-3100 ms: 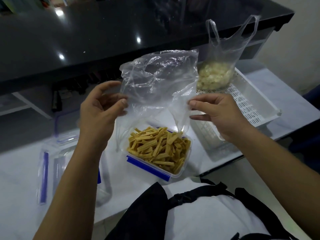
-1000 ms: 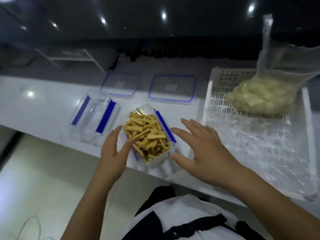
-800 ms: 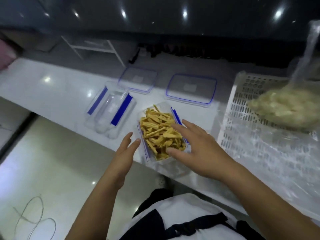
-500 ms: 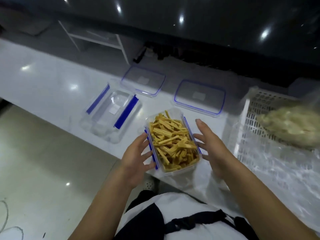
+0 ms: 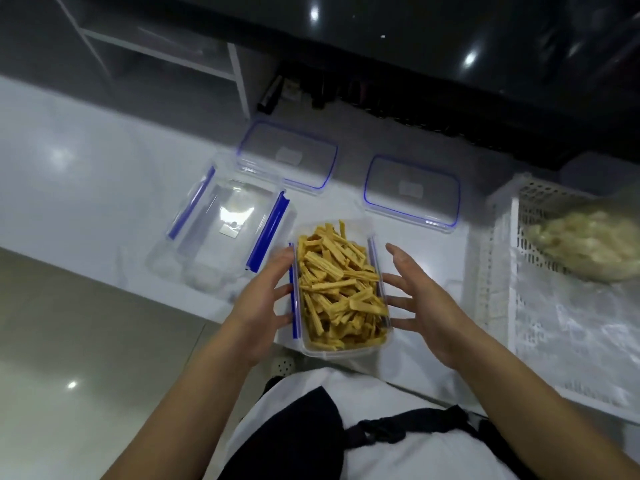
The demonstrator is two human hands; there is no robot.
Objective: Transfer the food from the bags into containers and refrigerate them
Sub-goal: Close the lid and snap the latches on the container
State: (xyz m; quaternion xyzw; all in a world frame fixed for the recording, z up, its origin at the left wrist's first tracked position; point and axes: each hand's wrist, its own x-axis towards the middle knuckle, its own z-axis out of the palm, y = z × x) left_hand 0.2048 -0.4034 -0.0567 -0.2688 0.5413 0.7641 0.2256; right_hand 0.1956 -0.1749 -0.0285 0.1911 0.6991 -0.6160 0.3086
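Observation:
A clear container [image 5: 341, 352] with blue side clips sits lidless at the white counter's front edge, filled with yellow food sticks [image 5: 337, 289]. My left hand [image 5: 259, 306] rests its fingertips against the container's left clip. To the container's right is my right hand [image 5: 426, 306], fingers spread, tips at or just off the wall. A bag of pale food [image 5: 588, 244] lies in a white slotted basket [image 5: 498, 271] at the right. An empty clear container [image 5: 225, 230] stands to the left.
Two clear lids with blue rims, one [image 5: 287, 157] behind the empty container and one [image 5: 412, 194] behind the filled one, lie flat. A crumpled empty plastic bag [image 5: 581, 334] lies in the basket. A dark raised shelf [image 5: 415, 46] overhangs the back. The floor is left of the counter [image 5: 86, 174].
The emptied bag has left my hands. Both hands came down to either side of the filled container, and the view swung toward the left of the counter.

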